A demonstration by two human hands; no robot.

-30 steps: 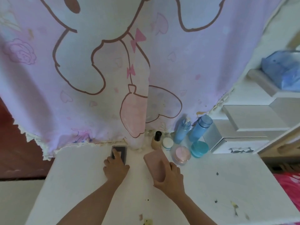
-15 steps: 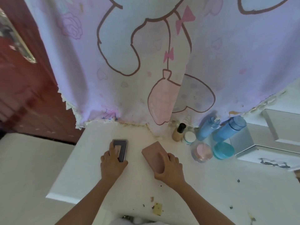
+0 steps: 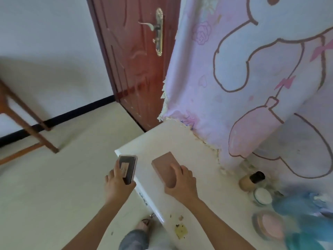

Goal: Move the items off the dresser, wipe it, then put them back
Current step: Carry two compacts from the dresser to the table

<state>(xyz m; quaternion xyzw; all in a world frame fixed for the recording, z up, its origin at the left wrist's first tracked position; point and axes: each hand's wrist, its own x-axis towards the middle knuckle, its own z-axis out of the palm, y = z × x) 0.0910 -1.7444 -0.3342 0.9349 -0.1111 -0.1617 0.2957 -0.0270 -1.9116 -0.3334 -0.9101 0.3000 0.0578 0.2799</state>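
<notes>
At the 9 o'clock edge of the dresser [image 3: 180,139] | left hand [image 3: 118,186] grasps the dark case [image 3: 128,168], just past the edge; right hand [image 3: 182,184] grasps the pink box [image 3: 164,167] over the top | advice: carry both level; grip firmly

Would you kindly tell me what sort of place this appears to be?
Probably a home bedroom: a white dresser holding cosmetics such as a foundation bottle and powder compact, a cartoon-print cloth hanging at its back, and a reddish wooden door.
</notes>
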